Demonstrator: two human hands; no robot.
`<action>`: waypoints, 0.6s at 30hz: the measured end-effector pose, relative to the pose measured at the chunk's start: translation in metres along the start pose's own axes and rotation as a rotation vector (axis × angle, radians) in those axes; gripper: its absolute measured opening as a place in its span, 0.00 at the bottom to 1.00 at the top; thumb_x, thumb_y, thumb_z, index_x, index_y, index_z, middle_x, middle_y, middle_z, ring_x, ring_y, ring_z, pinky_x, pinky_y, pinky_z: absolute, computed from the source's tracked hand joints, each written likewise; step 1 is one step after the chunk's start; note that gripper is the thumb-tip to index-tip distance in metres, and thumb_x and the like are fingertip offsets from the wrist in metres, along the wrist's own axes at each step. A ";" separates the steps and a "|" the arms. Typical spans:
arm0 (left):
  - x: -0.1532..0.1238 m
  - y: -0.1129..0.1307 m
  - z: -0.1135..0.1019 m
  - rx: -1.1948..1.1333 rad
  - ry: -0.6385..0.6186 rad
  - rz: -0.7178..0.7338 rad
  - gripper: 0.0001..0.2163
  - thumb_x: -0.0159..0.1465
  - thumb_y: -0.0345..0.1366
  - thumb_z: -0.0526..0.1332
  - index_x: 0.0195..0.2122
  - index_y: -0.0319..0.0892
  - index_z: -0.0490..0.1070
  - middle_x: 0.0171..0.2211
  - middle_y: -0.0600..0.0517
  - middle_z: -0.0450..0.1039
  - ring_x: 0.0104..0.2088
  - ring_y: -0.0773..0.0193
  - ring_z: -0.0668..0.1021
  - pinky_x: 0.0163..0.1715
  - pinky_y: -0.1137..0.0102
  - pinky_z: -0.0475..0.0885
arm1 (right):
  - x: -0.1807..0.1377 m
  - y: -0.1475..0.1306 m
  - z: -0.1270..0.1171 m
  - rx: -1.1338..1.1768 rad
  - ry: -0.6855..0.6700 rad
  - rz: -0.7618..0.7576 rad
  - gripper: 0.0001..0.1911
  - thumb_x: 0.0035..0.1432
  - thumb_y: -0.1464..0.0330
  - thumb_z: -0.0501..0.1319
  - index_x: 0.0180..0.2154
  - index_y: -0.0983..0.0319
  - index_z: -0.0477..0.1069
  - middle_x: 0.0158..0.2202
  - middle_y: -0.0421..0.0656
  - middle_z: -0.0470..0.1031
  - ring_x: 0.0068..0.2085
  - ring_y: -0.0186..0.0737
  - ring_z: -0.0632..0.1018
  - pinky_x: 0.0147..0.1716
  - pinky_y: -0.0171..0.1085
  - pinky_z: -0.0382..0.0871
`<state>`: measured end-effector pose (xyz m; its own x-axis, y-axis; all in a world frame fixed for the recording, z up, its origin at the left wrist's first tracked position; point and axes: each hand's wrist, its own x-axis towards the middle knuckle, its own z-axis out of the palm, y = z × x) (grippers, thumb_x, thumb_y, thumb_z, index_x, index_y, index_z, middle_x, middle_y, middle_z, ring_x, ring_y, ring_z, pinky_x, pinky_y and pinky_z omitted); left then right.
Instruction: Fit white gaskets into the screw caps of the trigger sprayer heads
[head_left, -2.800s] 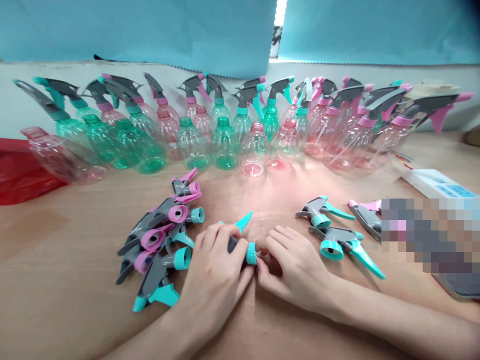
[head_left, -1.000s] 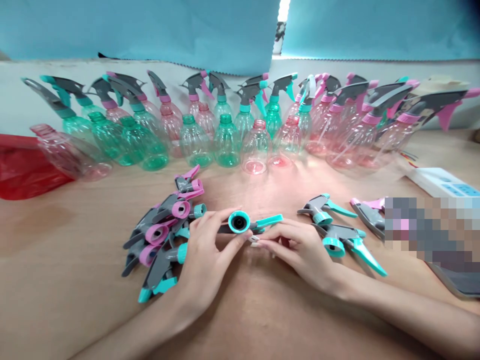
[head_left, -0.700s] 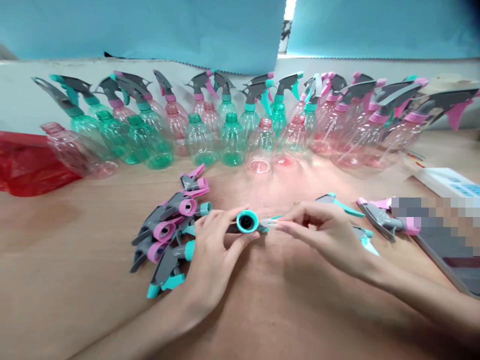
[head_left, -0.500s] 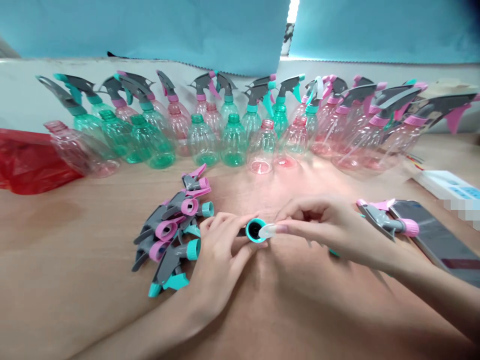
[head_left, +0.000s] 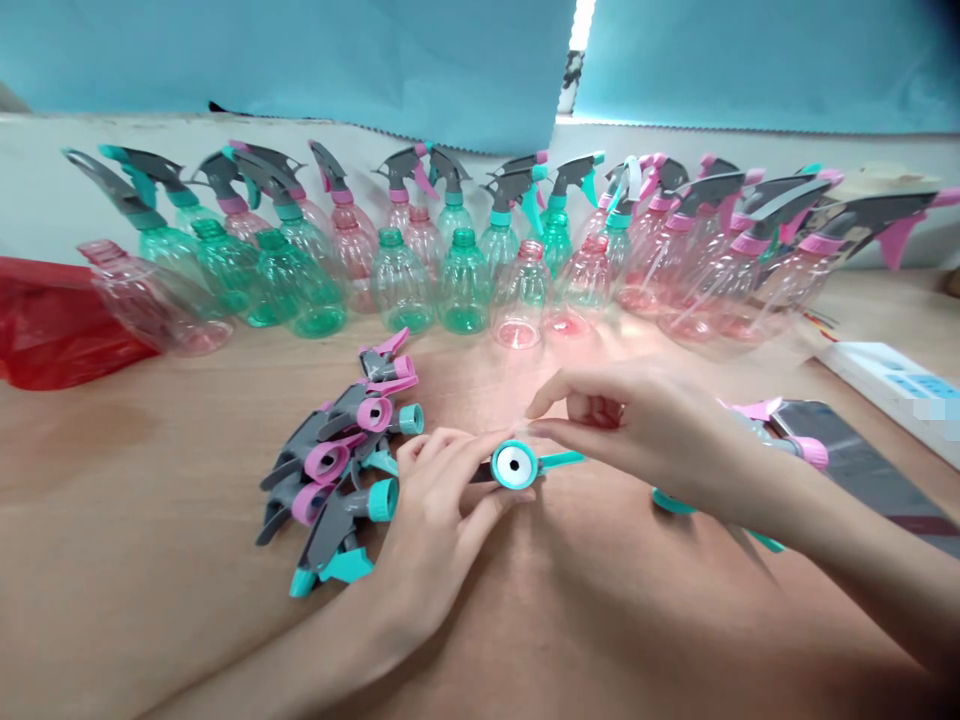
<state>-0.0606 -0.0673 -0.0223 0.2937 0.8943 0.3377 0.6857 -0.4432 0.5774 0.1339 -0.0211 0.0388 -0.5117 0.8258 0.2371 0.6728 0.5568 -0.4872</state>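
Observation:
My left hand [head_left: 435, 510] is closed around a grey and teal spray trigger head [head_left: 561, 460]. The collar faces up at me. A white washer [head_left: 504, 466] with a dark centre hole sits inside the teal collar. Just above and right of the collar is my right hand [head_left: 630, 425], thumb and forefinger tips drawn together; whether anything small lies between them is not clear. Left of my left hand lies a heap of trigger heads [head_left: 330, 460] with pink and teal collars. Another trigger head [head_left: 808, 452] with a pink collar is partly hidden behind my right wrist.
Open-necked green bottles [head_left: 465, 285] and pink bottles [head_left: 517, 300] line the back. Behind and right stand several bottles fitted with sprayers [head_left: 675, 250]. A red bag [head_left: 67, 330] lies left; a phone [head_left: 855, 460] and a white device [head_left: 892, 385] lie right.
The white washer has passed from my right fingertips into the teal collar. My right hand has moved slightly up and left, off the collar. My left hand keeps its grip.

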 end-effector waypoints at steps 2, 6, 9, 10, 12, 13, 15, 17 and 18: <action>0.000 0.000 0.000 0.005 -0.005 -0.006 0.14 0.63 0.30 0.61 0.49 0.50 0.66 0.38 0.57 0.71 0.40 0.62 0.69 0.45 0.64 0.55 | 0.000 -0.001 -0.005 -0.014 -0.017 -0.042 0.06 0.57 0.65 0.60 0.32 0.58 0.74 0.19 0.32 0.62 0.21 0.27 0.62 0.20 0.29 0.54; 0.000 0.001 0.000 0.004 -0.010 0.003 0.16 0.63 0.29 0.61 0.51 0.51 0.64 0.39 0.57 0.71 0.41 0.62 0.69 0.46 0.63 0.54 | 0.002 -0.005 -0.012 -0.114 -0.177 -0.096 0.05 0.57 0.66 0.59 0.30 0.56 0.73 0.18 0.31 0.61 0.20 0.26 0.60 0.18 0.30 0.51; 0.001 0.002 -0.001 0.001 -0.005 0.028 0.17 0.63 0.28 0.61 0.51 0.51 0.64 0.39 0.57 0.71 0.40 0.63 0.69 0.45 0.63 0.54 | 0.005 -0.008 -0.014 -0.164 -0.301 -0.098 0.10 0.57 0.67 0.57 0.24 0.59 0.69 0.17 0.32 0.60 0.19 0.26 0.58 0.17 0.31 0.48; 0.001 0.002 -0.001 -0.003 -0.001 0.034 0.17 0.63 0.28 0.62 0.50 0.51 0.64 0.39 0.58 0.71 0.40 0.63 0.69 0.45 0.64 0.54 | 0.006 -0.008 -0.014 -0.167 -0.327 -0.096 0.12 0.58 0.67 0.56 0.23 0.60 0.68 0.16 0.32 0.60 0.18 0.26 0.57 0.17 0.31 0.47; 0.001 0.003 -0.001 -0.007 0.002 0.041 0.15 0.63 0.30 0.62 0.50 0.50 0.64 0.38 0.58 0.71 0.39 0.63 0.69 0.45 0.64 0.54 | 0.007 -0.009 -0.015 -0.172 -0.359 -0.074 0.14 0.58 0.67 0.55 0.21 0.61 0.66 0.16 0.32 0.60 0.17 0.25 0.54 0.16 0.32 0.44; 0.001 0.003 -0.001 -0.006 -0.002 0.043 0.15 0.63 0.30 0.62 0.49 0.50 0.65 0.37 0.58 0.71 0.39 0.63 0.69 0.45 0.64 0.53 | 0.008 -0.009 -0.016 -0.174 -0.363 -0.058 0.14 0.58 0.67 0.55 0.21 0.61 0.67 0.16 0.32 0.61 0.16 0.25 0.53 0.16 0.33 0.43; 0.000 0.003 -0.001 0.000 -0.014 0.045 0.14 0.63 0.31 0.62 0.48 0.49 0.66 0.37 0.57 0.71 0.39 0.63 0.69 0.46 0.64 0.53 | 0.007 -0.007 -0.016 -0.184 -0.370 -0.047 0.13 0.58 0.65 0.55 0.24 0.60 0.70 0.17 0.32 0.62 0.15 0.25 0.52 0.16 0.34 0.41; 0.000 0.003 -0.001 0.010 -0.025 0.054 0.12 0.63 0.31 0.62 0.47 0.48 0.66 0.37 0.56 0.71 0.40 0.62 0.69 0.46 0.64 0.54 | 0.005 -0.005 -0.015 -0.192 -0.378 -0.070 0.10 0.58 0.64 0.56 0.29 0.60 0.72 0.18 0.32 0.64 0.16 0.25 0.55 0.17 0.34 0.42; -0.001 0.002 -0.001 0.017 -0.026 0.060 0.12 0.63 0.31 0.62 0.47 0.47 0.66 0.37 0.56 0.71 0.40 0.62 0.69 0.46 0.64 0.54 | 0.005 -0.004 -0.015 -0.192 -0.381 -0.090 0.09 0.58 0.64 0.56 0.31 0.60 0.73 0.18 0.33 0.64 0.17 0.26 0.57 0.17 0.34 0.43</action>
<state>-0.0600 -0.0689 -0.0202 0.3520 0.8675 0.3515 0.6771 -0.4952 0.5443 0.1370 -0.0180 0.0540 -0.7096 0.7008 -0.0730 0.6850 0.6618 -0.3047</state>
